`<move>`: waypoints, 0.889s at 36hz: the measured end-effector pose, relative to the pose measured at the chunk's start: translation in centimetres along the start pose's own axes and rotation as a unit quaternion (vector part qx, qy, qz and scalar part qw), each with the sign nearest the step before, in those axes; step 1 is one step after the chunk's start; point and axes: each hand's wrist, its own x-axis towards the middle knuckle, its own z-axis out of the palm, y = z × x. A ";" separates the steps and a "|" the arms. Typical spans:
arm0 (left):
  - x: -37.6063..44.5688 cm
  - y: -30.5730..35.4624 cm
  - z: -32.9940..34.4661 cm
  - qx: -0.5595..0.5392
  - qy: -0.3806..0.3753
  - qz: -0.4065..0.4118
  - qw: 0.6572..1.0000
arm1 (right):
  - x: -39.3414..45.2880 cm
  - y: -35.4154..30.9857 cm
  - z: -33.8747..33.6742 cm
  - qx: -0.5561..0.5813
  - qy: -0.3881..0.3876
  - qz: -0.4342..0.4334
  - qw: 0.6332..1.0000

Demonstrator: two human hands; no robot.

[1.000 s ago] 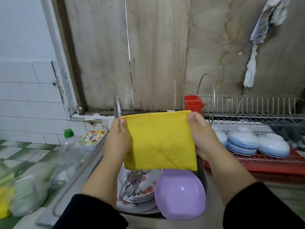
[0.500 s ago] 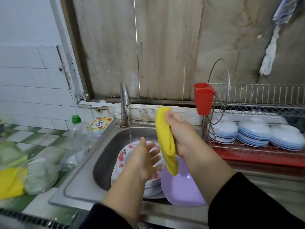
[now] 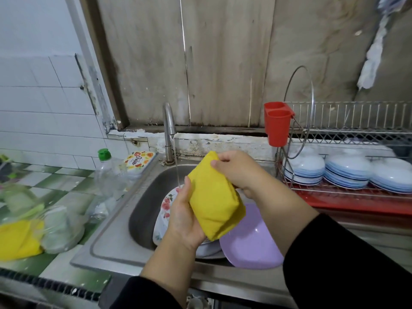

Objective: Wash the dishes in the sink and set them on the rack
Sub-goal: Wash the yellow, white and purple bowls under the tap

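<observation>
Gripping yellow cloth (image 3: 215, 202), both hands' fingers (image 3: 219, 162)

One bit of lettering is showing: a cursive word, looking like "Purple", is sitting on the white lid of the flower-patterned box (image 3: 138, 161) standing on the counter just left of the tap (image 3: 168, 128). Nothing else is carrying readable text.

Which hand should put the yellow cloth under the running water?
Probably the left hand. It grips the yellow cloth from below, right beside the water stream from the tap. The right hand pinches the cloth's top corner, farther from the stream.
</observation>
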 end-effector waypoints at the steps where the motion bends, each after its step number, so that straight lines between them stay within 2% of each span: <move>1: -0.2 0.1 0.3 0.007 0.004 0.002 1.000 | 0.2 0.2 -0.5 -0.037 0.002 0.004 0.999; 7: 0.2 0.0 0.3 0.005 0.030 -0.048 0.998 | 0.4 1.1 -1.3 -0.141 0.068 -0.003 0.988; 11: 0.3 0.0 0.4 0.002 0.047 -0.045 0.998 | -0.5 2.2 -1.1 -0.147 0.051 0.016 0.988; 13: 0.3 0.1 0.6 0.007 0.054 -0.036 0.998 | -1.5 3.0 -1.3 -0.107 0.027 0.040 0.993; 16: 0.5 0.4 1.1 0.008 0.061 -0.020 0.998 | -2.9 4.6 -1.0 0.033 -0.007 0.088 0.996; 20: 0.8 0.2 1.9 0.013 0.072 -0.009 0.997 | -3.6 5.7 -0.8 0.206 -0.056 0.118 0.970; 25: 1.5 0.1 2.2 0.034 0.080 0.008 0.996 | -3.8 6.2 -1.4 0.258 -0.083 0.131 0.954; 32: 3.2 0.2 0.5 0.079 0.100 0.051 0.991 | -4.1 7.0 -2.5 0.399 -0.054 0.123 0.907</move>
